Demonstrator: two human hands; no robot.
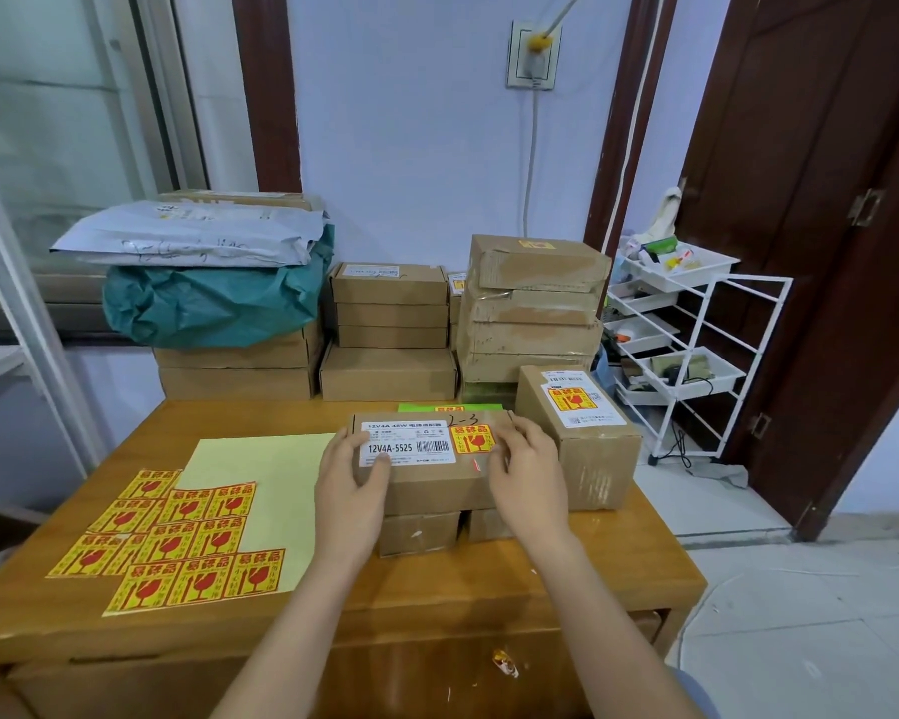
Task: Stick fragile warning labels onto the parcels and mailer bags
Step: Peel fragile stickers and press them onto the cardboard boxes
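Note:
A brown cardboard parcel [437, 480] with a white product sticker and a yellow-and-red fragile label [472, 439] on its top rests on two smaller boxes [419, 531] on the wooden table [437, 594]. My left hand [351, 490] grips the parcel's left end, thumb on the white sticker. My right hand [528, 480] grips its right end, fingers curled over the top edge. Several loose fragile labels [177, 537] lie on the table's left, beside a pale yellow backing sheet [266, 490].
A larger labelled box [587, 433] stands right of the parcel. Stacks of brown boxes [390, 329] and grey and green mailer bags [203, 272] line the wall behind the table. A white wire rack [696, 355] stands at the right by a dark door.

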